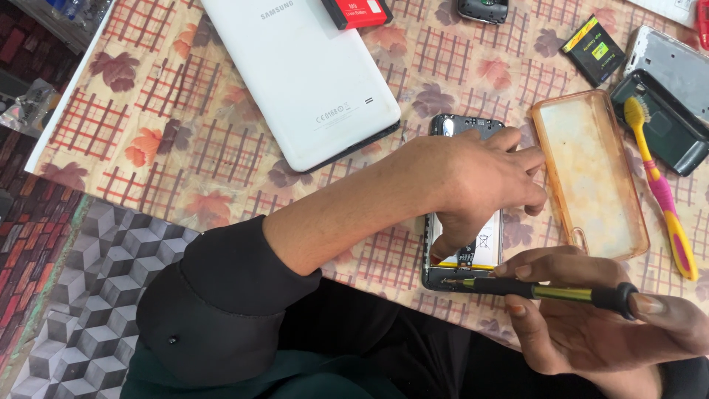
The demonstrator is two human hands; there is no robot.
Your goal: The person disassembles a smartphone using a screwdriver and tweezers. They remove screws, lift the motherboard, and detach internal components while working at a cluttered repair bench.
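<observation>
An opened phone [464,251] with its back removed lies on the patterned tablecloth [170,125] near the table's front edge, its white battery showing. My left hand [480,181] rests flat on top of the phone, pressing it down and hiding its middle. My right hand [591,321] grips a thin screwdriver [539,290] with a black and yellow handle, held level. Its tip touches the phone's lower left corner.
A large white tablet [310,74] lies face down at the back. Right of the phone are a clear yellowed phone case [591,174], a yellow and pink toothbrush [659,185], a dark phone cover [665,133] and a small black battery [593,50]. A red box [356,11] sits at the top.
</observation>
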